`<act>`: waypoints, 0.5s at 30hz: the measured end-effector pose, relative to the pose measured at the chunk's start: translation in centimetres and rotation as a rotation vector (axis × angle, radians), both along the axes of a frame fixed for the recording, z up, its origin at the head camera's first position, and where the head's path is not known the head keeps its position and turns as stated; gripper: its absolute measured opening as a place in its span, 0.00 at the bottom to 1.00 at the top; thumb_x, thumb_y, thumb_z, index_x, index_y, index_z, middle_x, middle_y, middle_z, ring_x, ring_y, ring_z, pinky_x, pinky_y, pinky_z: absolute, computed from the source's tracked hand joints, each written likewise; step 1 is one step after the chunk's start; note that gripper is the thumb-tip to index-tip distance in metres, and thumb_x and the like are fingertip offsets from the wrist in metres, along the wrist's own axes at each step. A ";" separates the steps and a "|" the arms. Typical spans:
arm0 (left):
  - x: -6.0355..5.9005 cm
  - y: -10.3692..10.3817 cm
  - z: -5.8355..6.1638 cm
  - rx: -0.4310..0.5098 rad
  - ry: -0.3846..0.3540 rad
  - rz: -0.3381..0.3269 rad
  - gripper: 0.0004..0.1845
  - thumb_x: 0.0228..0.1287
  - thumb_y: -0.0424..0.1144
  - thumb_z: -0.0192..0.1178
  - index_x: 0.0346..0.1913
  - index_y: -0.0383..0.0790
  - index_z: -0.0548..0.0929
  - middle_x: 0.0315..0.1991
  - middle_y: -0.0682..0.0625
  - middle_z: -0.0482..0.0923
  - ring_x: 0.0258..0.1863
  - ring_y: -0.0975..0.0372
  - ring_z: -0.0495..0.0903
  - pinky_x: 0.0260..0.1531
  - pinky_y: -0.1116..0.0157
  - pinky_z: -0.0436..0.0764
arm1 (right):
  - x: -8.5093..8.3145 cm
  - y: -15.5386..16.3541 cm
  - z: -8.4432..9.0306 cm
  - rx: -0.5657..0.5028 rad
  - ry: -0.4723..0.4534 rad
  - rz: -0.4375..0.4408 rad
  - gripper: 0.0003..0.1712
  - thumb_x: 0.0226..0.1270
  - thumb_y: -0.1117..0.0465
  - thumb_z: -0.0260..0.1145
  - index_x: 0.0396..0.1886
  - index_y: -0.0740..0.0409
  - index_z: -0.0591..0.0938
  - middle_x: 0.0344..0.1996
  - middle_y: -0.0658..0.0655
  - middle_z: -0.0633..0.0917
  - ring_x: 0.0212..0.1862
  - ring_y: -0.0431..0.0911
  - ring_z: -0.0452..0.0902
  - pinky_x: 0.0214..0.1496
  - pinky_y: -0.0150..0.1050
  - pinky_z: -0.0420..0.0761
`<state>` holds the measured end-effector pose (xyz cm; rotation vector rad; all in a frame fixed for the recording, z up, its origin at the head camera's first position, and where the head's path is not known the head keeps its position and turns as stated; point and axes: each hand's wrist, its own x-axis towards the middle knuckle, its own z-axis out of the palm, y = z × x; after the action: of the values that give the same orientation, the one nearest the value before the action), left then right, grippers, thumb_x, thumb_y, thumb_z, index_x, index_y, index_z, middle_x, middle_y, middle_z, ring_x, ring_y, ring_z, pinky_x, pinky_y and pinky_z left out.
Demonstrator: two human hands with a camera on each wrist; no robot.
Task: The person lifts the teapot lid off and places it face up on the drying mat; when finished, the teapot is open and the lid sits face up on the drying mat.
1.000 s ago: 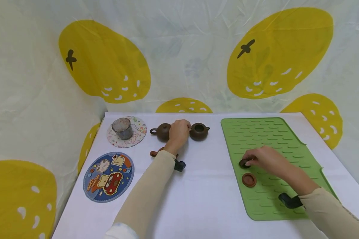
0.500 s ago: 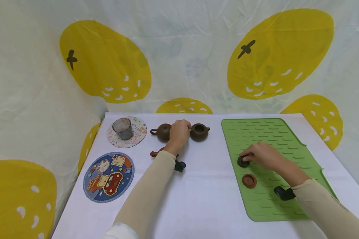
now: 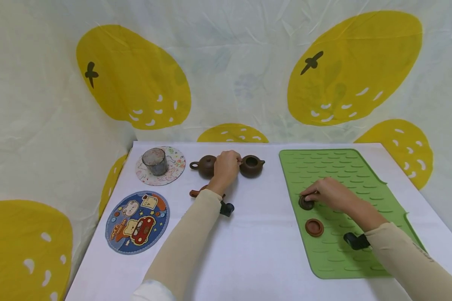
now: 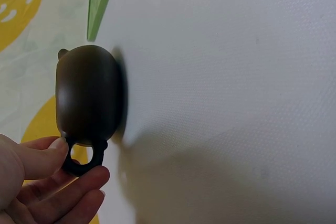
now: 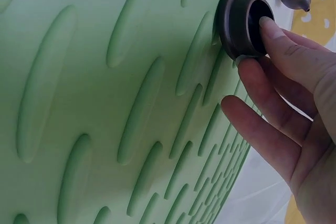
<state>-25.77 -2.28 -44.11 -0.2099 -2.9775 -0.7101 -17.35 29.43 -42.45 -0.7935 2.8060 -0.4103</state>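
My left hand (image 3: 227,169) pinches the handle of a dark brown teapot (image 3: 251,172), which stands lidless on the white table at the back. In the left wrist view, thumb and fingers close on the handle loop of this teapot (image 4: 86,93). Over the green mat (image 3: 346,251), my right hand (image 3: 331,194) pinches a dark teapot lid (image 3: 306,203). The right wrist view shows the lid (image 5: 231,24) underside up, thumb at its hollow and a fingertip at its rim. A reddish-brown lid (image 3: 314,228) lies near it, also hollow side up.
A second brown teapot (image 3: 206,166) stands left of my left hand. A reddish teapot (image 3: 196,193) is mostly hidden under that forearm. At the left are a clear cup (image 3: 156,163) on a floral coaster (image 3: 175,175) and a blue cartoon mat (image 3: 135,246).
My right hand has shifted slightly left with the dark lid, which now shows more of its hollow side. My left hand has stayed on the teapot handle.
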 end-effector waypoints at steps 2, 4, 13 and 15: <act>0.0 0.0 0.0 -0.003 -0.001 -0.002 0.07 0.71 0.38 0.64 0.42 0.49 0.92 0.45 0.53 0.91 0.46 0.54 0.88 0.44 0.56 0.87 | -0.1 0.1 -0.1 -0.001 -0.006 0.001 0.11 0.67 0.63 0.70 0.48 0.56 0.91 0.41 0.56 0.93 0.42 0.50 0.90 0.40 0.42 0.87; -0.1 0.0 -0.1 -0.006 0.003 -0.004 0.07 0.71 0.38 0.64 0.43 0.49 0.92 0.45 0.53 0.91 0.46 0.54 0.88 0.44 0.56 0.87 | -0.1 0.2 -0.3 0.001 -0.004 0.003 0.12 0.67 0.62 0.70 0.48 0.56 0.91 0.41 0.56 0.93 0.41 0.49 0.90 0.39 0.41 0.87; 0.0 0.0 -0.1 0.004 0.019 -0.015 0.08 0.71 0.37 0.64 0.44 0.49 0.93 0.45 0.53 0.91 0.45 0.54 0.89 0.43 0.57 0.88 | 0.1 0.4 -0.3 0.001 0.026 0.019 0.11 0.69 0.61 0.68 0.48 0.55 0.91 0.40 0.55 0.93 0.40 0.48 0.90 0.37 0.37 0.86; -0.1 0.0 -0.1 0.004 0.026 -0.019 0.08 0.71 0.37 0.64 0.44 0.49 0.93 0.45 0.53 0.91 0.45 0.54 0.89 0.44 0.57 0.88 | 0.2 0.4 -0.3 0.000 0.029 0.018 0.11 0.69 0.62 0.68 0.48 0.55 0.91 0.40 0.55 0.93 0.40 0.48 0.90 0.38 0.38 0.86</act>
<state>-25.84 -2.29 -44.17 -0.2458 -2.9531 -0.7100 -17.15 29.84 -42.76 -0.8299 2.8231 -0.3989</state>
